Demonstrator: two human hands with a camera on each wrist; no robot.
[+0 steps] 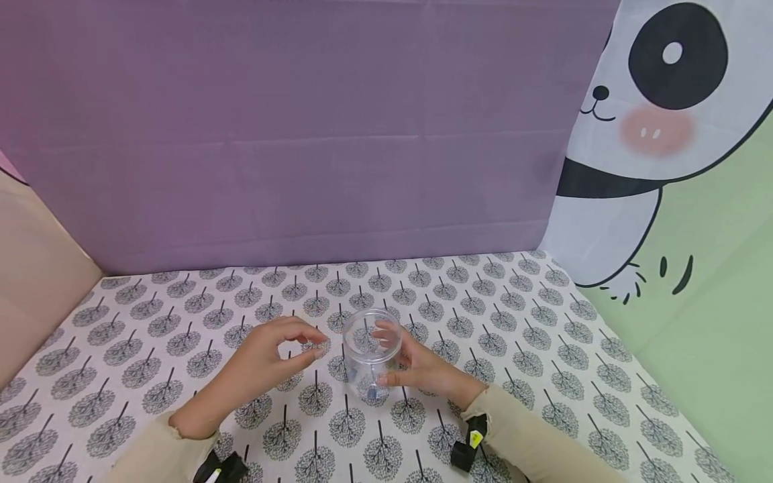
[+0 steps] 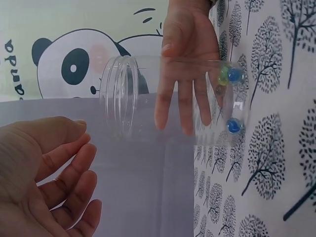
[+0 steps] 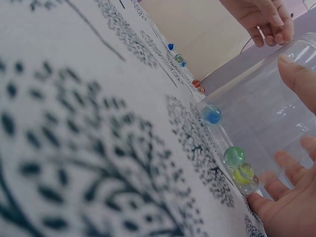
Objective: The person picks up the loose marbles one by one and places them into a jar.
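A clear plastic jar (image 1: 356, 362) stands upright on the patterned cloth, its rim up. Several glass marbles lie on its bottom, among them a blue marble (image 3: 212, 115), a green marble (image 3: 234, 156) and a yellow marble (image 3: 243, 174). From the right side my right hand (image 1: 423, 365) holds the jar, thumb toward me and fingers around the far side, seen through the plastic. To the jar's left hovers my left hand (image 1: 272, 349), apart from the rim. Its fingers are loosely bent, thumb near the index fingertip, with nothing visible between them.
In the right wrist view, loose marbles lie on the cloth beyond the jar, including a blue marble (image 3: 171, 47) and a red marble (image 3: 196, 83). A tree-print cloth (image 1: 513, 416) covers the table. Behind it hangs a purple backdrop (image 1: 314, 134); a panda-print curtain (image 1: 694, 268) borders the right.
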